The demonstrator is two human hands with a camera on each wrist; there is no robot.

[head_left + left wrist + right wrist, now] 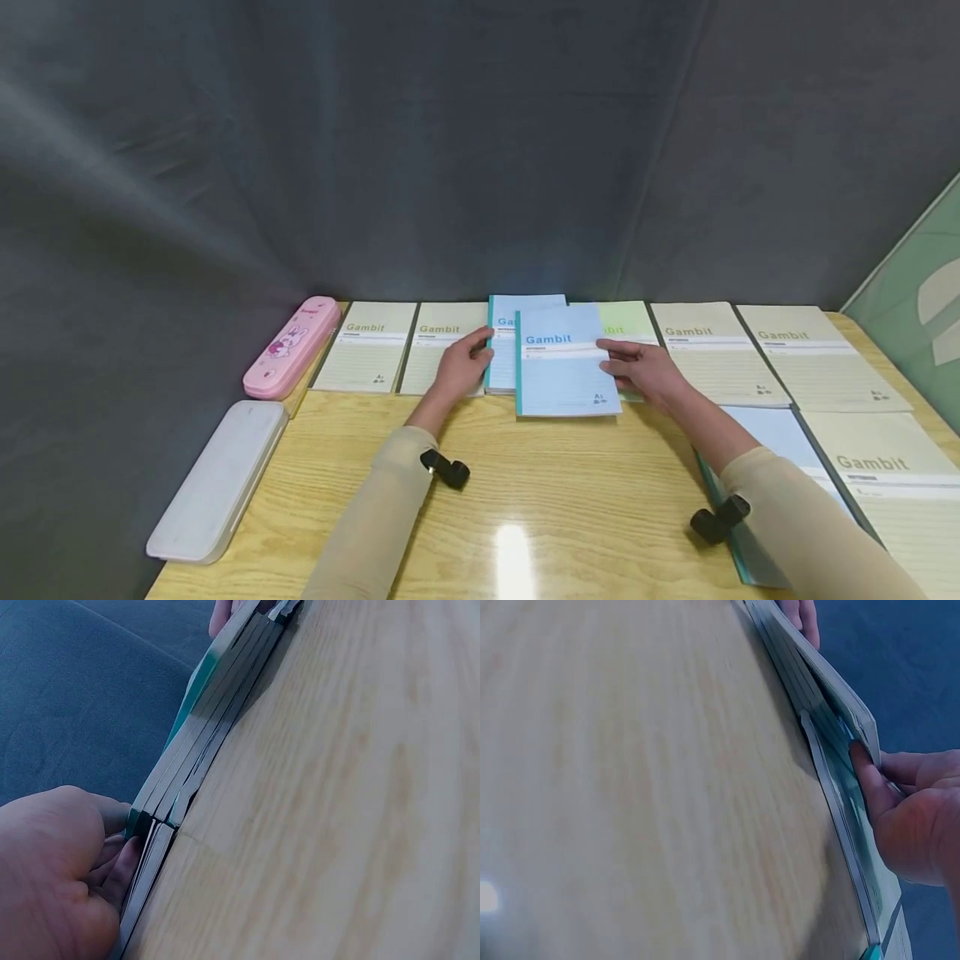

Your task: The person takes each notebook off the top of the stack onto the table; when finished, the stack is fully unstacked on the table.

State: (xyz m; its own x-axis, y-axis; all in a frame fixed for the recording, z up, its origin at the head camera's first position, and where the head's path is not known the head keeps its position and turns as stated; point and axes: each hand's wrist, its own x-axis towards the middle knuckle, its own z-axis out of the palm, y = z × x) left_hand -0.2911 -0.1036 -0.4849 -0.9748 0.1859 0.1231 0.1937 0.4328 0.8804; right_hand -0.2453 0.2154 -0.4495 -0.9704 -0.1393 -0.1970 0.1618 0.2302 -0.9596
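While the right hand (648, 372) pinches a blue notebook (567, 377) by its right edge above the desk (600, 492), partly over the blue stack (501, 367) that the left hand (461, 367) touches with relaxed fingers, the notebook should feel light, bendable and slick, best held by opposite edges.

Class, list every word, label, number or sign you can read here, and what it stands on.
"Gambit": the held blue notebook and five cream notebooks.
"Ga", rest covered: the blue notebook behind the held one.
"bit", start covered: the green notebook.
Too small or blurred: lines under "Gambit", corner marks, lettering on the pink case.
Cut off, unreadable: the pale shape on the green panel.
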